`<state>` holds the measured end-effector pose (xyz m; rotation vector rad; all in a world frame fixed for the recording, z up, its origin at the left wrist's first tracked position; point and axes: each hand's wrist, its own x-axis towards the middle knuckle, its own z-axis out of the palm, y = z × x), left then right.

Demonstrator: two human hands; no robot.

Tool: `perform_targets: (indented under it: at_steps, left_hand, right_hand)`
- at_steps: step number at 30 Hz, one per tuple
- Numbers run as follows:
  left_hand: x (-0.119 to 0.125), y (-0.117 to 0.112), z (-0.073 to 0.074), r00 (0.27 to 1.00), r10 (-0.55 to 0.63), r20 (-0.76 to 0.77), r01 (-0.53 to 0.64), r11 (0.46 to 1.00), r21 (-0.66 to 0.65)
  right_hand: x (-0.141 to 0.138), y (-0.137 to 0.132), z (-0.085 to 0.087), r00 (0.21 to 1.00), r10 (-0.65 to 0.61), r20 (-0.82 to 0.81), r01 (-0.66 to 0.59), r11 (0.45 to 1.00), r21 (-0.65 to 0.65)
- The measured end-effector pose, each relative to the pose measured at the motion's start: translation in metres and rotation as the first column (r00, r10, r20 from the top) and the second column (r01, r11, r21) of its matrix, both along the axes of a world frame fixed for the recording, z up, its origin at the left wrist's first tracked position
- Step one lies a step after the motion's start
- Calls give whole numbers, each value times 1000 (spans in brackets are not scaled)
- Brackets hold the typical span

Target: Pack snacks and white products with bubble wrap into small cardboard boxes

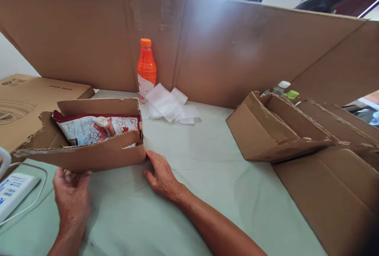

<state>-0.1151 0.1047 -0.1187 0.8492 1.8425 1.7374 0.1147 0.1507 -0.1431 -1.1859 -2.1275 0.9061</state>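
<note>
An open cardboard box (118, 161) with torn, uneven edges sits at the left. Inside it lies a red and white printed pouch (97, 129), its lower part hidden by the front wall. My left hand (72, 196) is at the box's lower front edge, fingers curled against it and their tips partly hidden. At the box's front right corner, my right hand (161, 175) touches the side with its fingertips, thumb apart from the fingers. Behind the box stands an orange bottle (147, 66), and clear bubble-wrap pieces (168, 106) lie beside it.
Tall cardboard panels (222, 50) wall the back of the pale green table (189, 208). Cardboard boxes (266, 129) stand at right, with bottle tops (284, 85) behind. A flat carton (26, 102) lies at left, near a white device (17, 192) with a cable.
</note>
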Motion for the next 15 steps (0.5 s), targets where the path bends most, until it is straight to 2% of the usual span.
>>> perform_targets:
  at_steps: [2,8,11,13,15]
  left_hand:
    - [-2,0,0,1000,-30,9,30,999,-25]
    - [-10,3,-10,999,34,17,-34,999,3]
    - [-12,5,-12,999,33,20,-33,999,18]
    - [-13,6,-12,1000,28,15,-28,999,27]
    - [-13,7,-12,1000,23,15,-23,999,34]
  right_hand:
    - [0,3,1,1000,-5,-5,5,1000,-12]
    - [-7,-3,-1,999,-41,-29,41,999,7]
    - [-10,-7,-2,993,-64,-96,62,998,-25]
    - [1,-3,1,987,-40,-157,37,999,-22]
    - [24,10,10,983,-67,-170,78,995,57]
